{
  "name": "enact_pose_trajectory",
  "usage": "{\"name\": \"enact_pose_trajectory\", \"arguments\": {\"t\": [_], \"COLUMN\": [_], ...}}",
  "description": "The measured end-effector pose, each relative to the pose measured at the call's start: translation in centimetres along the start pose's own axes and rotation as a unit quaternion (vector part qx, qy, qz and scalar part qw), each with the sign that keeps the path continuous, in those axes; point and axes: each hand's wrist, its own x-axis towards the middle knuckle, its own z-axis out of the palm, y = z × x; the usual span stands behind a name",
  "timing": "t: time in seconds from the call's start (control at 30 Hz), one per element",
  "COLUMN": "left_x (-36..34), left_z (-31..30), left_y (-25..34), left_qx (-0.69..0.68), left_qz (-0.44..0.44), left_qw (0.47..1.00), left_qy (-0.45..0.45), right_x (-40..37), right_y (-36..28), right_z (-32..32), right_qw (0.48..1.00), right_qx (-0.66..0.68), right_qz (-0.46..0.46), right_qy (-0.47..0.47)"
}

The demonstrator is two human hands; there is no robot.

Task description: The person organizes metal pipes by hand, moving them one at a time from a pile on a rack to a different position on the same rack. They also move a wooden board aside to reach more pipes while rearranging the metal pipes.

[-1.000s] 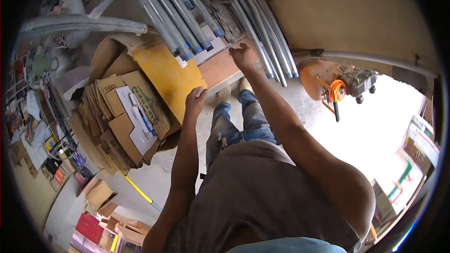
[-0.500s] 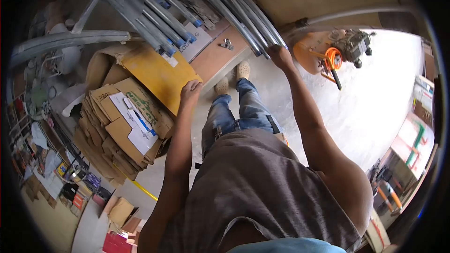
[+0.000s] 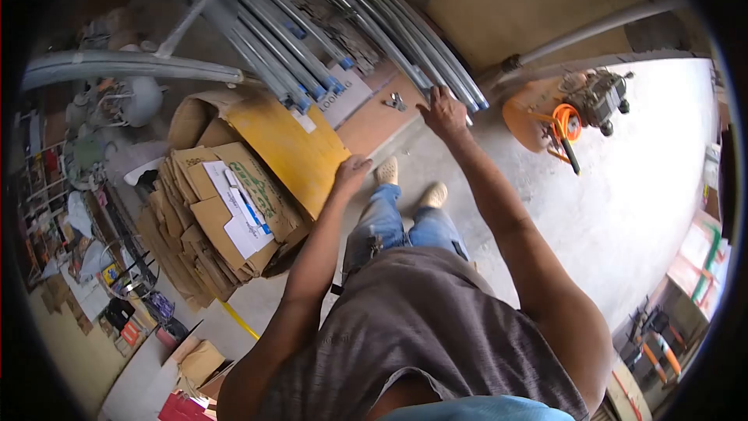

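Right hand (image 3: 447, 117): It is at the near ends of the metal pipes (image 3: 401, 31); its fingers are bent toward them. I cannot tell whether it grips one pipe or only touches.
Metal pipes: They run forward and left from your right hand, side by side, their ends not level.
Left hand (image 3: 352, 176): Its fingers look bent and near together, just beside the corner of the yellow board (image 3: 290, 148). I cannot tell if they pinch something.
Small metal pieces (image 3: 395, 101): They lie on the reddish board (image 3: 372, 126), just forward and left of your right hand.
Blue-ended pipes (image 3: 269, 39): They are forward and left of your left hand.
Good handling: I judge that neighbouring pipes could roll, so close your right fingers fully around one pipe only. Let your left hand support it farther along. Keep your fingertips out of the gaps, and your wrist away from the small pieces.
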Motion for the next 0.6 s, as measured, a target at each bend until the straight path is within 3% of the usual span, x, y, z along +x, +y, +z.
{"name": "enact_pose_trajectory", "arguments": {"t": [0.07, 0.17, 0.23, 0.3, 0.33, 0.4, 0.43, 0.47, 0.53, 0.6], "left_x": [-0.8, -2.4, -4.4, -4.8, -5.4, -6.7, -5.9, -4.6, -3.4, -0.2], "left_z": [0.3, 0.8, 0.9, 1.8, 2.0, 2.4, 2.6, 2.7, 3.7, 5.4], "left_y": [1.0, 0.5, 2.0, 0.0, 1.0, 4.5, 5.4, 6.2, 9.7, 11.4], "left_qx": [0.073, 0.112, 0.123, 0.061, 0.06, -0.12, -0.126, -0.211, -0.335, -0.45], "left_qz": [0.02, 0.051, 0.025, 0.031, 0.038, -0.101, -0.085, -0.101, -0.092, -0.051], "left_qw": [0.997, 0.992, 0.992, 0.997, 0.997, 0.988, 0.988, 0.972, 0.937, 0.887], "left_qy": [-0.001, 0.007, 0.0, 0.031, 0.044, 0.006, 0.017, -0.005, -0.027, -0.086], "right_x": [1.1, 3.4, 3.1, 1.6, 0.0, -5.1, -8.0, -12.1, -20.3, -30.4], "right_y": [-1.4, -0.2, -0.4, -1.1, -1.2, -1.3, 0.2, 1.4, 4.5, 9.0], "right_z": [0.9, 5.4, 2.5, -0.8, -3.3, -7.3, -6.6, -6.5, -8.9, -7.9], "right_qw": [0.995, 0.993, 0.988, 0.982, 0.958, 0.908, 0.916, 0.932, 0.901, 0.919], "right_qx": [0.005, 0.017, 0.086, 0.145, 0.244, 0.38, 0.339, 0.323, 0.327, 0.23], "right_qz": [0.033, 0.045, 0.056, 0.054, 0.058, 0.073, 0.034, 0.01, 0.088, 0.117], "right_qy": [-0.094, -0.108, -0.111, -0.107, -0.142, -0.164, -0.211, -0.163, -0.269, -0.299]}}
